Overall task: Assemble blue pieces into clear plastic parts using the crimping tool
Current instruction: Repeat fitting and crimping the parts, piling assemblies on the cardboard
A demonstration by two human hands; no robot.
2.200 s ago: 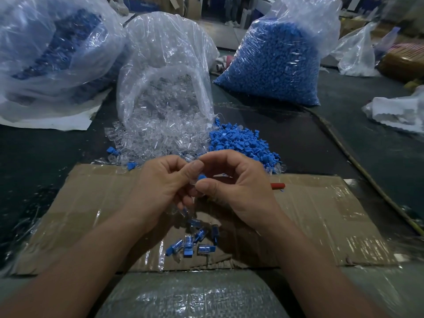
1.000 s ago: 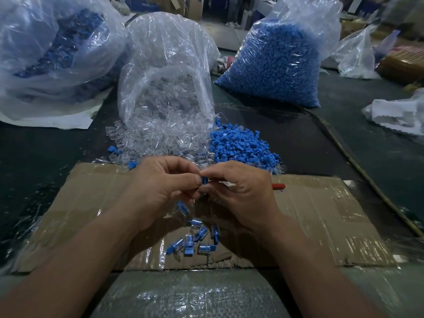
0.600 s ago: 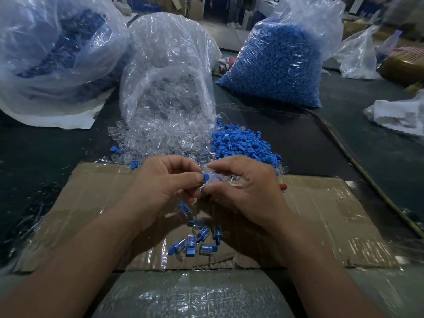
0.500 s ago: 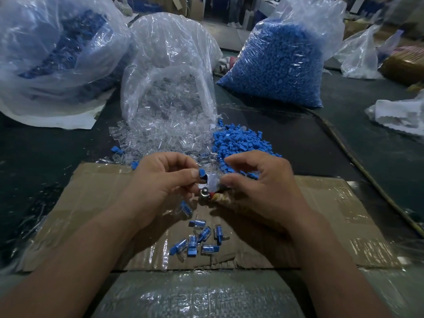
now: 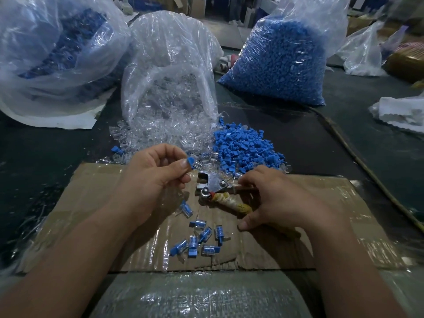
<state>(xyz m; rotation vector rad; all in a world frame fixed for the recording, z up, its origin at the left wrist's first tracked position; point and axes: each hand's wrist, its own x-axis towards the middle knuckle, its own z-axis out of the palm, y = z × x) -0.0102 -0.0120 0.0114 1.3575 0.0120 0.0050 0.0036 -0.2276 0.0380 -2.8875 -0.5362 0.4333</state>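
My left hand [image 5: 153, 177] pinches a small blue piece set in a clear part [image 5: 191, 162] between thumb and forefinger, just above the cardboard sheet [image 5: 96, 198]. My right hand [image 5: 275, 200] grips the wrapped handles of the metal crimping tool [image 5: 213, 185], whose jaws point left toward the held piece and sit a short way below it. Several assembled blue-and-clear parts [image 5: 199, 239] lie on the cardboard between my wrists. A loose pile of blue pieces [image 5: 245, 148] and a spill of clear parts [image 5: 156, 136] lie just beyond my hands.
An open bag of clear parts [image 5: 169, 72] stands behind the spill. A full bag of blue pieces [image 5: 280, 63] is at the back right and a large bag [image 5: 52, 53] at the back left. Crumpled white plastic [image 5: 399, 111] lies far right.
My hands have parted. The right hand moved down and right onto the crimping tool and now grips its handles; the left keeps the blue-and-clear piece pinched and raised slightly.
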